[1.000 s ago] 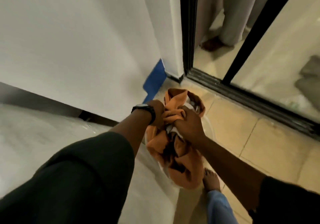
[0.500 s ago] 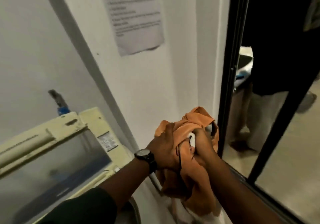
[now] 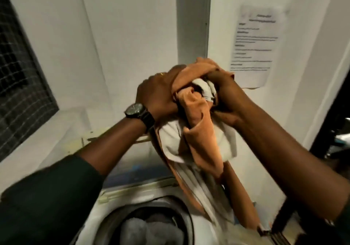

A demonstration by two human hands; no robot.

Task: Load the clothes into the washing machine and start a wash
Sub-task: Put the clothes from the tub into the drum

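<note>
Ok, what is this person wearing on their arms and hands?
The left hand has a black round-faced wristwatch on a dark strap at the wrist and a thin gold-coloured ring on one finger. Both arms end in dark sleeves near the elbows. The right hand looks bare.

A bundle of soft, matt cloth: an orange garment crumpled around a thinner white fabric, both creased and limp. A wristwatch with a dark, slightly glossy face on a dark matt strap. The washing machine has a smooth, yellowed plastic top and a shiny drum rim. Grey, fuzzy cloth lies inside. The wall is matt white paint; a paper notice is flat and dull. A dark wire mesh looks metallic.
</note>
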